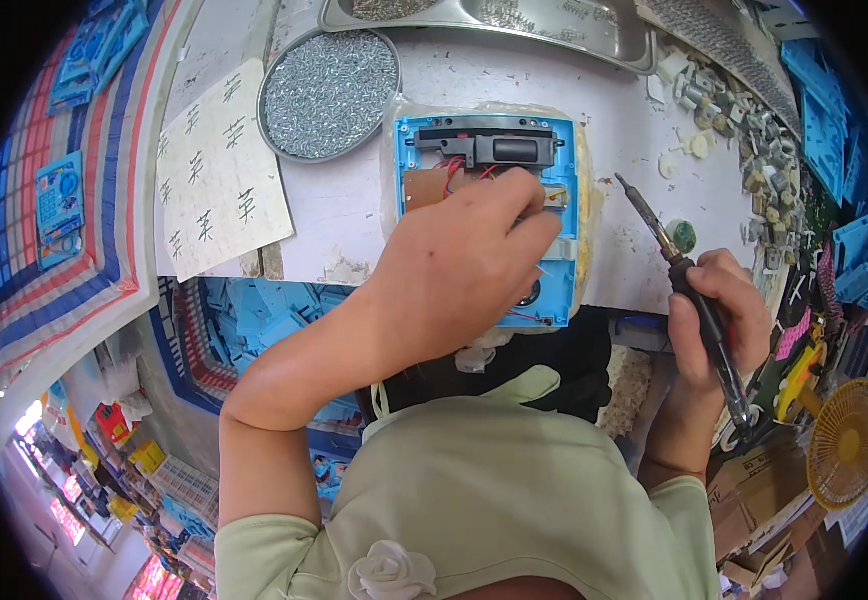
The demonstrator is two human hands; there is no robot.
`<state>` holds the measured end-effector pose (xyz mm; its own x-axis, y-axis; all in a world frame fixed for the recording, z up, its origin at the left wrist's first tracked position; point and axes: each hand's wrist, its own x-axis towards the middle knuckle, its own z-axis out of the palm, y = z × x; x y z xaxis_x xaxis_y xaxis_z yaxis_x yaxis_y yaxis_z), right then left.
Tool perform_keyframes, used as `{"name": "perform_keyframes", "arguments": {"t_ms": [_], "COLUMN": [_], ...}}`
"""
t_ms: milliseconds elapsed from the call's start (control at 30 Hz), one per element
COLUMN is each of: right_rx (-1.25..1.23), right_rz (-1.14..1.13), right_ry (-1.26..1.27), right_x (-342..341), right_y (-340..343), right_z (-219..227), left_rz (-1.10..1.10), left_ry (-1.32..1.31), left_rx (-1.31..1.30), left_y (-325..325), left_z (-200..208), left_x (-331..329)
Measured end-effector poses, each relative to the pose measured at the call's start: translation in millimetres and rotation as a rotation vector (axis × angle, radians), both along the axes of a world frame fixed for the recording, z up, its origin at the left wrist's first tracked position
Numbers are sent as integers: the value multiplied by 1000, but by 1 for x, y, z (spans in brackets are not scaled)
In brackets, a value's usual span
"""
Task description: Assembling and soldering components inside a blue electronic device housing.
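My right hand [722, 315] is closed round the black handle of a soldering iron [706, 312], a slim tool whose dark pointed tip slants up and to the left. The tip is apart from the blue plastic case [569, 160] at the middle of the table. My left hand [474, 250] reaches over that open case, its fingers curled and pinched inside; what they hold is hidden. A black part [514, 150], a brown board [422, 188] and red wires [451, 172] show inside the case. The hand covers much of its lower half.
A round tray of screws [329, 95] and a paper sheet with handwriting [224, 170] lie left of the case. A metal tray [554, 22] is at the back. Small metal and white parts [774, 180] are heaped on the right, above a yellow fan [847, 443].
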<state>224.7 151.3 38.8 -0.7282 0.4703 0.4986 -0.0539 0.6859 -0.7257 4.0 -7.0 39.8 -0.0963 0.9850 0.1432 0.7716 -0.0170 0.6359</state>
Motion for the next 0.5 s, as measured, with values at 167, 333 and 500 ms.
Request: {"name": "perform_keyframes", "arguments": {"t_ms": [167, 333, 500], "right_rx": [-37, -186, -272], "right_rz": [-45, -69, 15], "right_ry": [-45, 34, 102], "right_x": [9, -9, -8], "right_y": [-1, -14, -8], "right_z": [-4, -11, -11], "left_rz": [-50, 85, 35], "left_ry": [-164, -493, -396], "left_rx": [61, -33, 87], "left_y": [1, 2, -1], "left_z": [-19, -24, -27], "left_x": [-13, -14, -15]}}
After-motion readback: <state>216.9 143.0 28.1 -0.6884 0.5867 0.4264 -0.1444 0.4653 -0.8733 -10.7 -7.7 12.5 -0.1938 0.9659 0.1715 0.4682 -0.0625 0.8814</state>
